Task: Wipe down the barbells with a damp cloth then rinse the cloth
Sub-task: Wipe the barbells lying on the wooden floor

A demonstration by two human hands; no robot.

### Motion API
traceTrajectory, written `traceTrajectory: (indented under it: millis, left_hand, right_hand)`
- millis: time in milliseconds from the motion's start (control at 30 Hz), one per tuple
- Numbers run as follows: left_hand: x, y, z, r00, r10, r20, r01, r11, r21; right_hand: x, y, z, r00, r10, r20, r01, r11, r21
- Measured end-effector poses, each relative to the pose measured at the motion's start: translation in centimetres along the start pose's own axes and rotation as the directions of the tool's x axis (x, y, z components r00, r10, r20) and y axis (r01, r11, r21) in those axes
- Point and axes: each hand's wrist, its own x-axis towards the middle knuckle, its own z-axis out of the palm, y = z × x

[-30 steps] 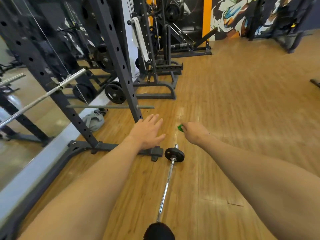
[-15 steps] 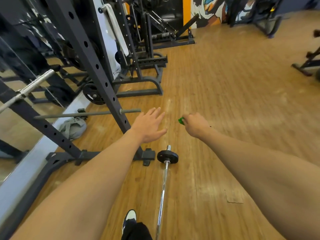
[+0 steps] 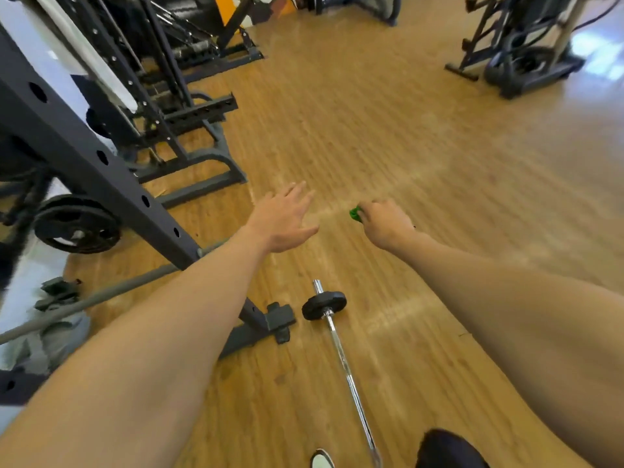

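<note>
Keeps the pose of half a second back: left hand stretched ahead, fingers straight and slightly spread, holding nothing; right hand curled, fingers pinching a small bunched green cloth, only a tuft of it showing past the knuckles.

Swings the view right and down meanwhile: dark perforated steel rack upright slid further toward the left edge, dark exercise machine more fully in sight at far right, pale shoe at the bottom edge close beside the bar. Suggests a step forward over the wooden plank floor rather than a wiping stroke.

Leaves the chrome barbell with a small black end plate flat on the floor, below and between the two forearms, well apart from both hands and from the cloth. No steel touched by the cloth.

Means for the task: no wiping under way on this bar at present. Hard to tell whether already wiped or next in line, and equally hard to tell whether heading for another bar or for the rinse. For a wipe here, likely calls for a crouch and the cloth brought down onto the shaft, with the free left hand able to steady the bar against rolling.
</note>
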Motion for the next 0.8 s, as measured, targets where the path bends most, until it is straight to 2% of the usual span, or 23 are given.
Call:
traceTrajectory:
  millis: [367,800]
  left_hand:
    - [2.4,-6.4,2.7,0.979,0.199,-0.047,-0.2,0.98,-0.01]
    - [9.6,-11.1,12.5,0.926,0.376,0.046,-0.376,0.927,-0.003]
  right_hand:
    - [0.9,-4.3,4.8,0.984,0.154,-0.092,-0.154,0.988,-0.002]
    - [7.6,-4.8,13.9,0.929,0.348,-0.13,-0.333,0.935,0.122]
